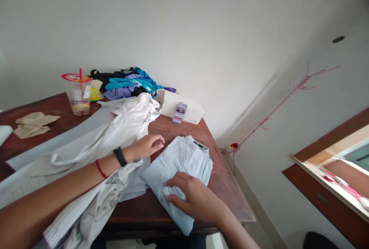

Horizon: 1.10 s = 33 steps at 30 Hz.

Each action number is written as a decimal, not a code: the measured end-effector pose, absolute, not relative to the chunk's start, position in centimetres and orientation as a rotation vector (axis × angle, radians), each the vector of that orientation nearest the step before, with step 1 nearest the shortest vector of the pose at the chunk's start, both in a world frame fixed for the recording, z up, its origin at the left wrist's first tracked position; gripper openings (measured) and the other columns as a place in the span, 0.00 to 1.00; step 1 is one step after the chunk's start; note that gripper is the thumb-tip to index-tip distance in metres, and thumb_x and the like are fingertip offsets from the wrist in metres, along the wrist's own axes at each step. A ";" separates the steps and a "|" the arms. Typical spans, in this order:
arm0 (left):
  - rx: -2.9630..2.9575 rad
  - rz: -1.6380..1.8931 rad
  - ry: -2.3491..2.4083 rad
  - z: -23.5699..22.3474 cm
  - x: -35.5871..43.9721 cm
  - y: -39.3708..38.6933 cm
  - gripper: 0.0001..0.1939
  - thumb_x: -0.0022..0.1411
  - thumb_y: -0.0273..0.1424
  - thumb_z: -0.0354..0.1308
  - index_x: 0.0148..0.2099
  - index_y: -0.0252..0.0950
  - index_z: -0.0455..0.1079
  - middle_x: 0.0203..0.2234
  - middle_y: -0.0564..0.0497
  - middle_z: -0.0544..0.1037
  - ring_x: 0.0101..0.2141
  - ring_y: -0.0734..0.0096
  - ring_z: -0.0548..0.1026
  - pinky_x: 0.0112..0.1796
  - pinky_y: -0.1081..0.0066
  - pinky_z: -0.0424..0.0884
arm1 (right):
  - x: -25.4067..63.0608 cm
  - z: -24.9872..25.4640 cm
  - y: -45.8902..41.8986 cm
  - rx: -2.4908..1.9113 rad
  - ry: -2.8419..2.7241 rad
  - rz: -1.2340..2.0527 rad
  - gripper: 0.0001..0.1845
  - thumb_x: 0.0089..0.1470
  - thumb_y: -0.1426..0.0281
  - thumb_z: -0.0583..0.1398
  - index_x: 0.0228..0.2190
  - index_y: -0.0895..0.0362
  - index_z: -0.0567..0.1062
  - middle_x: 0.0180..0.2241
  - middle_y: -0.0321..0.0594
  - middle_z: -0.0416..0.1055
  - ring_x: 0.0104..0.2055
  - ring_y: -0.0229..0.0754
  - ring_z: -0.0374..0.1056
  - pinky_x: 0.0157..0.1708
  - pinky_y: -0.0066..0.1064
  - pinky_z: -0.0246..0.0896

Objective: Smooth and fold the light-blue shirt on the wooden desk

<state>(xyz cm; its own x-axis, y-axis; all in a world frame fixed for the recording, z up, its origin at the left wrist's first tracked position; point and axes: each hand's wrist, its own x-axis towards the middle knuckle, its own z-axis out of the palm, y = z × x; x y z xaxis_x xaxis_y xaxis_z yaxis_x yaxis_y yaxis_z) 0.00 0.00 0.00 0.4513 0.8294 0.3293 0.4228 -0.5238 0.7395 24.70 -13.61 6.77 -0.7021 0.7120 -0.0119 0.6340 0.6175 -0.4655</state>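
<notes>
A light blue shirt [187, 156] lies folded on the table, its collar and dark label at the far end. Over its near part is my right hand [196, 195], thumb spread away from the fingers, gripping nothing; whether it touches the cloth I cannot tell. My left hand [148, 147] hovers by the shirt's far left side, its fingers loosely curled and apart from the thumb, with nothing visible in them. Beneath my left forearm, a white striped garment [127, 122] lies loosely spread, with a grey-patterned white cloth [112, 191] hanging toward me.
The brown table [227, 191] stands against a wall. At its back are a white box [193, 108] and a heap of blue, purple and black clothes [135, 83]. A plastic cup [79, 95] with a straw and a crumpled napkin [34, 124] sit left. A pink coat rack [276, 108] leans right.
</notes>
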 end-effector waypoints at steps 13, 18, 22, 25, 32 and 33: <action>2.186 0.678 0.922 1.0 0.2 -1.2 0.15 0.63 0.35 0.60 0.51 0.38 0.76 0.38 0.48 0.83 0.38 0.64 0.79 0.40 0.71 0.70 | 35.7 -1.7 -6.4 -1.869 -2.147 0.439 0.35 0.58 0.52 0.59 0.62 0.55 0.67 0.66 0.53 0.60 0.70 0.60 0.53 0.68 0.55 0.46; 2.199 0.658 0.872 1.0 0.1 -1.1 0.16 0.62 0.36 0.61 0.51 0.38 0.77 0.34 0.49 0.82 0.34 0.66 0.79 0.36 0.73 0.69 | 36.5 -2.4 -4.6 -1.804 -2.140 0.467 0.39 0.55 0.49 0.62 0.62 0.55 0.67 0.67 0.53 0.60 0.70 0.58 0.53 0.68 0.54 0.47; 2.226 0.641 0.851 1.0 0.0 -1.1 0.15 0.61 0.36 0.61 0.49 0.37 0.79 0.32 0.49 0.82 0.31 0.67 0.78 0.34 0.73 0.68 | 36.7 -2.9 -3.3 -1.863 -2.178 0.511 0.45 0.53 0.49 0.64 0.66 0.54 0.62 0.71 0.54 0.51 0.73 0.58 0.47 0.69 0.55 0.44; 2.194 0.627 0.815 1.2 0.1 -1.3 0.14 0.61 0.36 0.62 0.47 0.37 0.80 0.31 0.50 0.83 0.30 0.67 0.78 0.33 0.73 0.68 | 37.1 -2.8 -2.2 -1.819 -2.214 0.583 0.46 0.53 0.49 0.64 0.67 0.54 0.61 0.72 0.54 0.48 0.73 0.58 0.44 0.69 0.55 0.42; 2.224 0.526 0.748 1.9 0.2 -1.8 0.13 0.65 0.37 0.58 0.37 0.36 0.81 0.32 0.49 0.84 0.31 0.67 0.78 0.33 0.72 0.67 | 38.7 -1.5 1.7 -1.568 -2.211 0.549 0.37 0.49 0.57 0.68 0.59 0.55 0.72 0.59 0.51 0.70 0.60 0.57 0.66 0.60 0.49 0.60; 2.233 0.530 0.771 1.9 0.2 -1.8 0.13 0.66 0.37 0.58 0.36 0.36 0.80 0.31 0.49 0.83 0.31 0.67 0.78 0.33 0.72 0.66 | 38.8 -1.3 2.1 -1.603 -2.202 0.506 0.35 0.49 0.59 0.68 0.57 0.56 0.74 0.54 0.50 0.74 0.55 0.56 0.71 0.55 0.47 0.64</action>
<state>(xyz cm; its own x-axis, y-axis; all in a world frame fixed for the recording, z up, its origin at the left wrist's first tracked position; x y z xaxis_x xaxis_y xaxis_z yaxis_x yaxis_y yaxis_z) 0.19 -1.77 1.86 0.7382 0.6591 0.1437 0.3700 -0.5738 0.7307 38.76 2.11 -1.28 -0.2853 0.9547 0.0839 0.8222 0.2888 -0.4905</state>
